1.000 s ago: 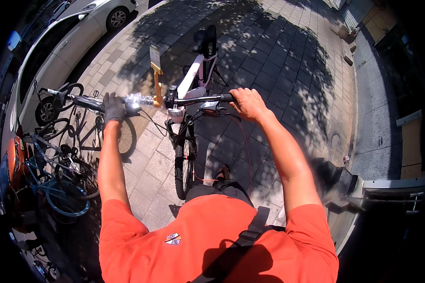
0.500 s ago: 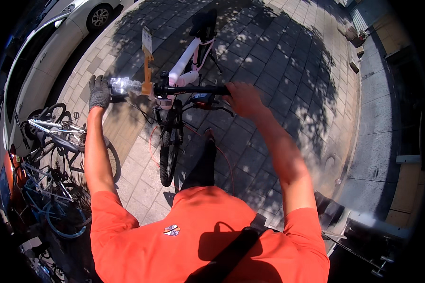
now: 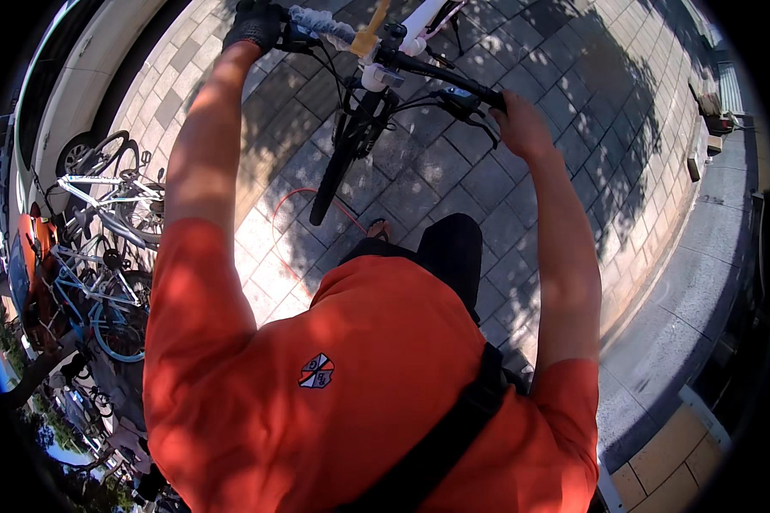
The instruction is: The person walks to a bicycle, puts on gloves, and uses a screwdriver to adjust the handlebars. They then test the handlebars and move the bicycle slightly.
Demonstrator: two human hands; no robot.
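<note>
A bicycle with a pink and white frame (image 3: 419, 27) stands in front of me, its front wheel (image 3: 338, 167) pointing toward me. My left hand (image 3: 255, 27), in a dark grey glove, is closed round the left end of the handlebar (image 3: 428, 70). Clear plastic wrap (image 3: 321, 22) covers the bar beside that hand. My bare right hand (image 3: 520, 126) is wrapped round the right grip, behind a brake lever (image 3: 481, 128). A yellow-orange strap (image 3: 368, 38) crosses the bar near the middle. The saddle is out of view.
Parked bicycles (image 3: 111, 201) line the left side, near a light-coloured car (image 3: 81, 64) and an orange vehicle (image 3: 32, 265). A thin red cord (image 3: 274, 227) lies on the paving beside the front wheel. A raised kerb (image 3: 659, 282) curves along the right.
My left hand, earlier open beside the plastic-wrapped left end, is now closed on the handlebar. The handlebar sits higher in view and slants more, and my right hand remains on its grip.
</note>
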